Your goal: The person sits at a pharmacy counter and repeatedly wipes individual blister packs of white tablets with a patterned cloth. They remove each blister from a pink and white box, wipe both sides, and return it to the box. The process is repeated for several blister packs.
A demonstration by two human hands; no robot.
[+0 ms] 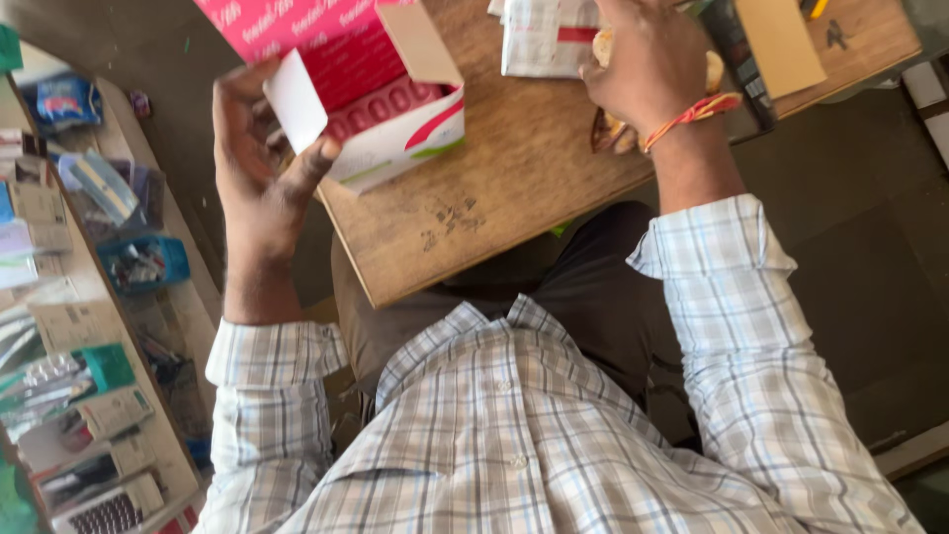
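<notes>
Pink-white carton (390, 109) lying open at worktop (514, 188) edge, blister strips showing inside. Left hand (259, 163) fingers pinching white end flap. Right hand (647, 64) fingers curling over small items; exact grip unclear. Better keeping flap folded back, carton resting steady.

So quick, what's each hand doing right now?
Left hand: shut on the open flap of the pink and white box.
Right hand: curled over something on the wooden table; cannot tell what.

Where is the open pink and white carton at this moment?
In the head view, the pink and white carton lies upper left on the wooden board, with the left hand holding its open flap.
</notes>
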